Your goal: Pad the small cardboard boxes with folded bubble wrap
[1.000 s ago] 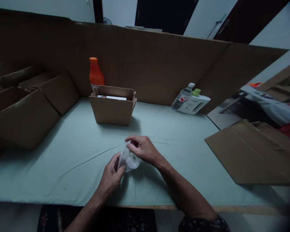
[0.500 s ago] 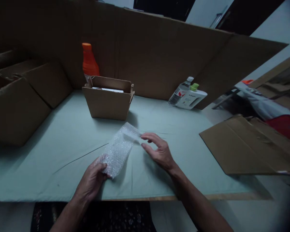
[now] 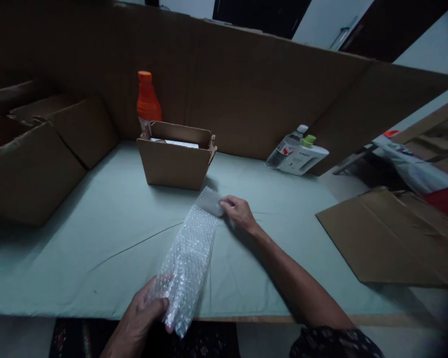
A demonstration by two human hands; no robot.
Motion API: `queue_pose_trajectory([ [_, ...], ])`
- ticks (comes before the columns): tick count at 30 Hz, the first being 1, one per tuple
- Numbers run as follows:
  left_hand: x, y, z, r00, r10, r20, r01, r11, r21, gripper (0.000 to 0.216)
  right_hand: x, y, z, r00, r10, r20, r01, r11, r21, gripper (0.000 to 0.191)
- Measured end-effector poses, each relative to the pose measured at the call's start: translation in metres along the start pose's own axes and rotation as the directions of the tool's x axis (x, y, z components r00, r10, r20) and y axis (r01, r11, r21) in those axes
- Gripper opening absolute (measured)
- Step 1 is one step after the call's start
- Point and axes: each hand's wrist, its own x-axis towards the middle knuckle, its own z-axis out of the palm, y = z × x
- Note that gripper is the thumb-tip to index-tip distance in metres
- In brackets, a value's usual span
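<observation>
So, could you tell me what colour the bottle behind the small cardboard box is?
Orange, cap included; the bottle shows best in the head view.

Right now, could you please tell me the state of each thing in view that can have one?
Bubble wrap: unrolled flat along the table, held at both ends.
Left hand: gripping the near end.
Right hand: pinching the far end.
Small cardboard box: open, upright.
Orange bottle: upright, capped.
Clear bottle: leaning, capped.
</observation>
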Motion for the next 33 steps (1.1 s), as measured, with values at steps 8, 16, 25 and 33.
queue_pose_trajectory([
  [8, 0.001, -0.015, 0.002, 0.988, -0.050, 0.146, 0.070, 0.989, -0.131, 0.057, -0.003, -0.013, -0.023, 0.994, -0.055, -0.089, 0.057, 0.998, 0.019, 0.041],
  [16, -0.001, 0.003, 0.015, 0.989, -0.115, 0.092, 0.131, 0.971, -0.201, 0.046, -0.138, -0.093, -0.035, 0.736, -0.446, 0.509, 0.406, 0.893, 0.194, 0.075],
  [25, 0.012, 0.003, -0.013, 0.958, 0.246, -0.149, -0.231, 0.967, 0.110, 0.076, -0.164, -0.099, 0.020, 0.993, 0.086, 0.085, -0.117, 0.871, 0.478, 0.017],
  [33, 0.049, 0.020, 0.013, 0.909, 0.417, -0.001, -0.344, 0.751, 0.563, 0.065, -0.167, -0.086, 0.033, 0.955, 0.278, 0.106, -0.291, 0.804, 0.518, 0.030],
])
